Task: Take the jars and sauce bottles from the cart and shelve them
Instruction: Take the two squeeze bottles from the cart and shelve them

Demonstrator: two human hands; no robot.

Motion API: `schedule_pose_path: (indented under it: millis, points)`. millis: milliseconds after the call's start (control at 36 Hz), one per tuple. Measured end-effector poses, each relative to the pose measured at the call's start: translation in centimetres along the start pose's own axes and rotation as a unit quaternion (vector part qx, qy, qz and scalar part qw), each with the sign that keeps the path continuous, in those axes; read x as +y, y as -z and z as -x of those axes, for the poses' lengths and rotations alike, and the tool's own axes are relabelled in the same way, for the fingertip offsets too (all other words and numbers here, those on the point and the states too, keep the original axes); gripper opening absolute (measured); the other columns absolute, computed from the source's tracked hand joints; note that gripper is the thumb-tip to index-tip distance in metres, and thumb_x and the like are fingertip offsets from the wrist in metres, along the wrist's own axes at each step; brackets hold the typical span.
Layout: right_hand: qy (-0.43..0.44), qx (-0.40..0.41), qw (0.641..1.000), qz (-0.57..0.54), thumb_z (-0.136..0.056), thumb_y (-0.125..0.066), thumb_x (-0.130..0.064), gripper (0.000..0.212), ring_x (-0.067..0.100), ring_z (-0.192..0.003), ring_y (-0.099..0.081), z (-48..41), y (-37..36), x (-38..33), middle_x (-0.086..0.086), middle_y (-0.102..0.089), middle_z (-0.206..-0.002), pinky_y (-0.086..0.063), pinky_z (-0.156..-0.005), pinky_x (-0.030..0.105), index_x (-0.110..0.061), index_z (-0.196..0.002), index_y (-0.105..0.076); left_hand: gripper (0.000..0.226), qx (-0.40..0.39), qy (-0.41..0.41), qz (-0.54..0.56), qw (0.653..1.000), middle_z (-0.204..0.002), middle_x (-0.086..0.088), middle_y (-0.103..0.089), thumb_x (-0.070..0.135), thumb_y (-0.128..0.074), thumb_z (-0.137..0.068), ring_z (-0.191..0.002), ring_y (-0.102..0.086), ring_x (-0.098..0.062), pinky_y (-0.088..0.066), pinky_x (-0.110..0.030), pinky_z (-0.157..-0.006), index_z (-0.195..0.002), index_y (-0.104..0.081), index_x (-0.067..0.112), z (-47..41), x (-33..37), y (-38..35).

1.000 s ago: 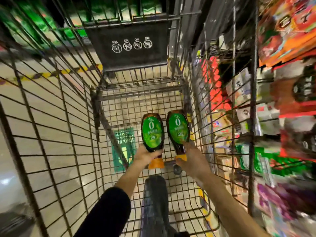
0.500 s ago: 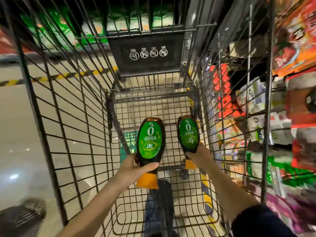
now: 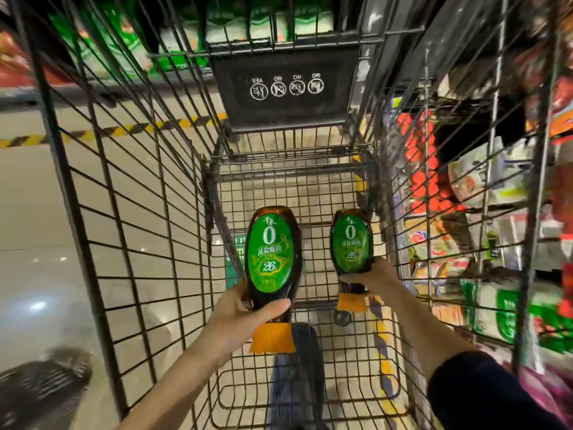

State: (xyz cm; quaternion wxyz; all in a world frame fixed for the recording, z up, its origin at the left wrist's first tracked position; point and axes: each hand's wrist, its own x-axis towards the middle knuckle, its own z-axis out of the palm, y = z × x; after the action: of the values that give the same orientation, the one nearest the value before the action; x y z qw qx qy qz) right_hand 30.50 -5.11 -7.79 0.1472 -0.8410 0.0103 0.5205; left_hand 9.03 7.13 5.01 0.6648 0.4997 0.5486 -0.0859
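Inside the wire shopping cart (image 3: 148,231) I hold two dark sauce bottles with oval green labels and orange caps, caps pointing toward me. My left hand (image 3: 238,315) grips the nearer, larger-looking bottle (image 3: 273,259) around its neck end, thumb across the front. My right hand (image 3: 372,276) grips the second bottle (image 3: 351,243) low on its body, close to the cart's right wall. Both bottles are lifted above the cart floor.
The cart's black child-seat flap (image 3: 286,88) with warning icons stands at the far end. Store shelves (image 3: 496,197) with packaged goods run along the right, outside the wire wall. Pale floor with a yellow-black hazard stripe (image 3: 117,131) lies on the left. A dark basket (image 3: 43,389) sits lower left.
Both hands have lifted the bottles up from the cart floor and drawn them toward me. The left bottle has come closer and the two have spread apart.
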Motion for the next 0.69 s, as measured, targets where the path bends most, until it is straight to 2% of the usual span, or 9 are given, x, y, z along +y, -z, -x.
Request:
schedule_pose_path:
  millis: [56,111,167,250,333,444,556,611,694]
  points:
    - [-0.019,-0.022,0.999,-0.043,-0.061,-0.086,-0.016,0.065,0.029,-0.112,-0.057,0.1,-0.3,0.0,0.011,-0.062,-0.112,-0.047,-0.081,0.028,-0.001,-0.118,-0.057,0.042,-0.009,0.000,-0.008,1.000,-0.097,0.006,-0.071,0.048,-0.083,-0.056,-0.094,-0.066,-0.015,-0.053,-0.040,-0.089,-0.088,-0.061,0.032,-0.1,0.3,0.1]
    - [-0.035,-0.051,0.993,-0.102,-0.055,-0.089,-0.013,0.068,0.031,-0.111,-0.059,-0.2,-0.7,0.3,0.013,-0.065,-0.115,-0.052,-0.087,0.039,-0.003,-0.115,-0.058,0.029,0.010,0.001,0.016,1.000,-0.084,0.008,-0.065,0.029,-0.081,-0.069,-0.085,-0.063,-0.012,-0.052,-0.031,-0.082,-0.079,-0.054,0.031,-0.1,0.6,0.0]
    - [-0.032,-0.068,0.988,-0.134,-0.048,-0.091,-0.013,0.076,0.033,-0.112,-0.059,-1.3,-1.2,1.1,0.014,-0.065,-0.115,-0.053,-0.087,0.051,-0.007,-0.116,-0.058,0.032,0.023,-0.005,0.046,0.999,-0.079,0.011,-0.056,0.014,-0.075,-0.075,-0.079,-0.058,-0.010,-0.047,-0.022,-0.070,-0.073,-0.046,0.027,0.2,1.3,-0.2]
    - [-0.017,-0.069,0.986,-0.152,-0.056,-0.088,-0.014,0.073,0.032,-0.111,-0.059,-0.4,-1.6,0.7,0.013,-0.064,-0.117,-0.055,-0.084,0.042,-0.008,-0.121,-0.055,0.032,0.032,-0.002,0.036,0.999,-0.084,0.010,-0.060,0.018,-0.077,-0.072,-0.085,-0.059,-0.008,-0.044,-0.018,-0.067,-0.077,-0.048,0.031,0.0,1.4,0.1]
    - [-0.013,-0.079,0.980,-0.182,-0.057,-0.088,-0.017,0.072,0.031,-0.107,-0.061,0.6,-1.5,0.3,0.012,-0.065,-0.115,-0.055,-0.083,0.047,-0.010,-0.120,-0.056,0.029,0.030,-0.005,0.024,0.999,-0.098,0.003,-0.069,0.026,-0.079,-0.066,-0.096,-0.064,-0.014,-0.051,-0.027,-0.080,-0.084,-0.057,0.031,-0.3,1.3,0.6]
    - [0.018,-0.099,0.973,-0.207,-0.060,-0.086,-0.014,0.060,0.026,-0.100,-0.062,2.3,-1.0,-0.4,0.007,-0.067,-0.105,-0.055,-0.080,0.046,-0.012,-0.114,-0.060,0.028,0.047,-0.033,0.032,0.998,-0.079,0.012,-0.067,0.017,-0.079,-0.070,-0.078,-0.064,-0.006,-0.054,-0.028,-0.075,-0.077,-0.055,0.031,0.5,2.0,0.8]
    - [0.090,-0.115,0.968,-0.206,-0.065,-0.083,-0.011,0.040,0.023,-0.098,-0.064,5.4,-0.1,-1.5,0.002,-0.068,-0.100,-0.054,-0.086,0.043,-0.021,-0.097,-0.062,0.030,0.058,-0.074,0.028,0.995,-0.079,0.014,-0.065,0.012,-0.077,-0.071,-0.060,-0.064,0.008,-0.050,-0.010,-0.053,-0.078,-0.054,0.030,2.2,3.2,0.8]
    - [0.139,-0.128,0.959,-0.212,-0.069,-0.079,-0.006,0.041,0.026,-0.105,-0.063,7.2,0.6,-2.2,0.002,-0.069,-0.102,-0.054,-0.085,0.038,-0.017,-0.105,-0.063,0.033,0.075,-0.093,0.034,0.992,-0.076,0.016,-0.058,0.010,-0.075,-0.073,-0.055,-0.060,0.010,-0.047,-0.006,-0.049,-0.074,-0.049,0.030,3.7,4.0,0.6]
    - [0.163,-0.154,0.949,-0.222,-0.074,-0.077,-0.014,0.054,0.024,-0.112,-0.059,10.9,2.1,-3.1,0.005,-0.063,-0.118,-0.051,-0.091,0.034,-0.008,-0.123,-0.055,0.033,0.083,-0.123,0.028,0.989,-0.080,0.013,-0.061,0.024,-0.080,-0.065,-0.071,-0.065,-0.002,-0.054,-0.019,-0.068,-0.077,-0.049,0.030,6.0,4.9,0.7]
